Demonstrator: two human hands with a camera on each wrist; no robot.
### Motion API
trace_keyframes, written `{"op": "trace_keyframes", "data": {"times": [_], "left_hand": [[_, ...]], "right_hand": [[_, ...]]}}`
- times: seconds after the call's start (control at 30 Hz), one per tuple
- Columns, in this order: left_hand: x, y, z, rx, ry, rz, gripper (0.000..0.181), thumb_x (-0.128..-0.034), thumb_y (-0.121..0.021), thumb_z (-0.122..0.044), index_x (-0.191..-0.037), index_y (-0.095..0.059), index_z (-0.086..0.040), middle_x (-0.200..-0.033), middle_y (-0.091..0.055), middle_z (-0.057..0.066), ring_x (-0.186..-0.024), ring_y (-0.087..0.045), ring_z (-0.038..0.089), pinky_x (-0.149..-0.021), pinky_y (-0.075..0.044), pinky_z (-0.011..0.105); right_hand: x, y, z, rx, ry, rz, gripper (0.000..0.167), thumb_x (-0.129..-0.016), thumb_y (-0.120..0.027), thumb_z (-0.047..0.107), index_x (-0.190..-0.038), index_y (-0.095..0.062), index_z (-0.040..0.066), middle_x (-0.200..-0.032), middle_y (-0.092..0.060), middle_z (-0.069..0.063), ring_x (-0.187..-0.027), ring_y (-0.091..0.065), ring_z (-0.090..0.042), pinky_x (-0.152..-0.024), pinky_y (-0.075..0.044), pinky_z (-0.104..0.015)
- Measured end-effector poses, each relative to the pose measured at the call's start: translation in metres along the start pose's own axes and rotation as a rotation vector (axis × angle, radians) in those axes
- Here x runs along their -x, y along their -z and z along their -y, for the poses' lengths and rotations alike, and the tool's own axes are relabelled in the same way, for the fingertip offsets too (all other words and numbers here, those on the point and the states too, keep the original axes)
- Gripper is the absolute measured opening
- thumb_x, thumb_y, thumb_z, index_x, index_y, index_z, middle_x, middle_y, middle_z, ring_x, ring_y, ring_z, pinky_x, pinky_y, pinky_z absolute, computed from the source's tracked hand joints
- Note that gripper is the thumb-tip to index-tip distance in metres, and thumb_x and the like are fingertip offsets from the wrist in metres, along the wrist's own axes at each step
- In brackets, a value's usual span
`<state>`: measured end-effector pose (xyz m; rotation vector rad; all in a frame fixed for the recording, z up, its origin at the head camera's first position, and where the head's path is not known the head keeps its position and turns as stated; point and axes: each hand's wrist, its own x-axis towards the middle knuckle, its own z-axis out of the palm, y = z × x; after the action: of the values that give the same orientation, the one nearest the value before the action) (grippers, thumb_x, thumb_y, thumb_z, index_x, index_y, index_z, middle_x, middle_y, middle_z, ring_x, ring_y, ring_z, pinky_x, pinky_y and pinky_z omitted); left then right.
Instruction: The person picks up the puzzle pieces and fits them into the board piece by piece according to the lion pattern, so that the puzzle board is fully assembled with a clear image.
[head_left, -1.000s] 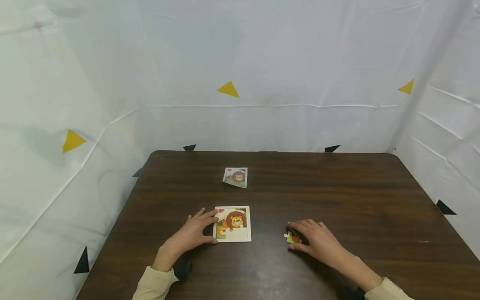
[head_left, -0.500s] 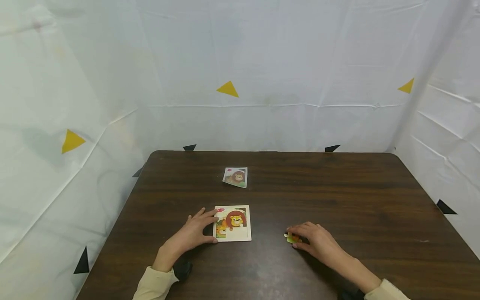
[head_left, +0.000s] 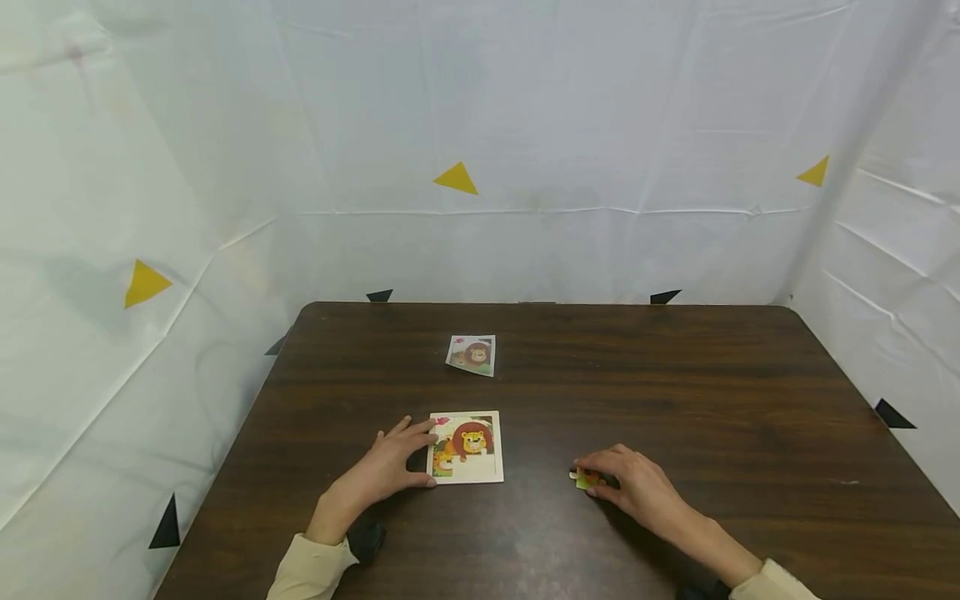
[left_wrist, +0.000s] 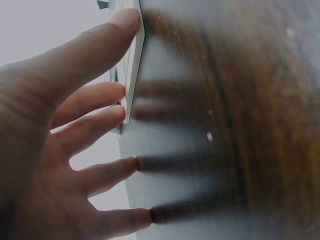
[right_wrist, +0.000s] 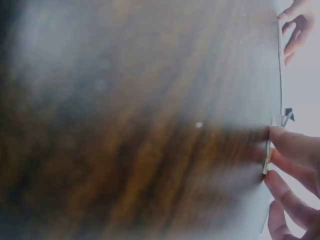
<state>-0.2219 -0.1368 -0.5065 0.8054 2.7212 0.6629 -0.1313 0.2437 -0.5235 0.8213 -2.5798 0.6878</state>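
Note:
A square jigsaw puzzle board (head_left: 466, 448) with a lion picture lies in front of me, its lower right part bare. My left hand (head_left: 385, 462) rests spread at the board's left edge. In the left wrist view its thumb and two fingers touch the board's edge (left_wrist: 134, 70), while the other fingertips stand on the table. To the right, my right hand (head_left: 641, 487) pinches a green and orange puzzle piece (head_left: 582, 479) low over the table. The right wrist view shows the piece (right_wrist: 267, 159) edge-on between thumb and fingers; the hand hides part of it.
A small picture card (head_left: 471, 356) of the same lion lies behind the board, one corner curled. The dark wooden table (head_left: 675, 375) has white sheeting (head_left: 555, 125) along its back and sides, marked with yellow and black triangles.
My right hand's fingers have drawn closer together on the puzzle piece, and the hand has shifted slightly. The left hand and the board stay in place.

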Motion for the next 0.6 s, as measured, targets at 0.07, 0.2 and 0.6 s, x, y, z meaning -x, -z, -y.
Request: {"op": "trace_keyframes", "data": {"times": [0.07, 0.2, 0.6], "left_hand": [[0.0, 0.0, 0.0004, -0.002, 0.0, -0.001, 0.064, -0.0744, -0.083, -0.031, -0.129, -0.06, -0.007, -0.148, -0.043, 0.011, -0.14, -0.025, 0.043, -0.101, -0.017, 0.074], [-0.0001, -0.0002, 0.0007, 0.005, -0.002, 0.0, 0.064, -0.0742, -0.083, -0.031, -0.129, -0.06, -0.007, -0.148, -0.043, 0.011, -0.14, -0.025, 0.043, -0.102, -0.016, 0.074], [0.0003, -0.0003, 0.0007, 0.008, -0.007, 0.001, 0.064, -0.0746, -0.083, -0.029, -0.13, -0.06, -0.006, -0.148, -0.042, 0.012, -0.14, -0.025, 0.043, -0.101, -0.016, 0.075]], "right_hand": [[0.0004, -0.0007, -0.0008, 0.012, 0.025, -0.008, 0.044, -0.065, -0.086, 0.007, -0.107, -0.073, 0.012, -0.1, -0.071, 0.002, -0.085, -0.062, -0.013, -0.065, -0.054, -0.028], [0.0014, -0.0017, -0.0023, 0.047, 0.077, 0.002, 0.042, -0.068, -0.085, 0.009, -0.107, -0.073, 0.013, -0.103, -0.069, 0.003, -0.087, -0.06, -0.013, -0.062, -0.05, -0.025], [-0.0042, 0.0001, -0.0064, 0.091, 0.188, 0.053, 0.034, -0.07, -0.085, 0.009, -0.102, -0.074, 0.015, -0.102, -0.064, 0.004, -0.083, -0.055, -0.012, -0.057, -0.041, -0.019]]}}
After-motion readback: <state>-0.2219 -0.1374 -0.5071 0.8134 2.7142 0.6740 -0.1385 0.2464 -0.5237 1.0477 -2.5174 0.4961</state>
